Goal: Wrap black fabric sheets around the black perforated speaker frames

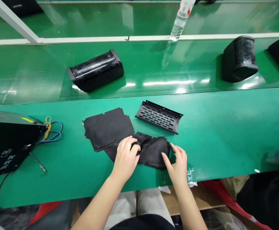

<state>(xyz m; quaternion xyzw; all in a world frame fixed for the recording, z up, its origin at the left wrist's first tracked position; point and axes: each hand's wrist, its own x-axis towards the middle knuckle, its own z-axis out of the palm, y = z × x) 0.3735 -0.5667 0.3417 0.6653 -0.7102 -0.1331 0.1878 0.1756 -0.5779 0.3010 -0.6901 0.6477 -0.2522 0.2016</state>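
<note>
Thin black fabric sheets (pixel 151 152) lie folded and creased on the green bench in front of me. My left hand (pixel 127 156) has its fingers curled, gripping a bunched fold at the left part of this fabric. At the fabric's right edge, my right hand (pixel 177 164) grips with the thumb on top and the fingers along the side. A flat stack of black cut sheets (pixel 109 126) with notched edges lies beyond my left hand, partly overlapping the creased fabric. Just beyond the fabric rests a curved black metal grille (pixel 159 117) with slotted holes.
A black speaker-like housing (pixel 96 70) lies on the green surface behind the bench; another housing (pixel 240 59) stands right. A water bottle (pixel 179 25) stands farther back. At left are a black box (pixel 10 147) and a looped blue cable (pixel 56 135). Part of another person shows at right.
</note>
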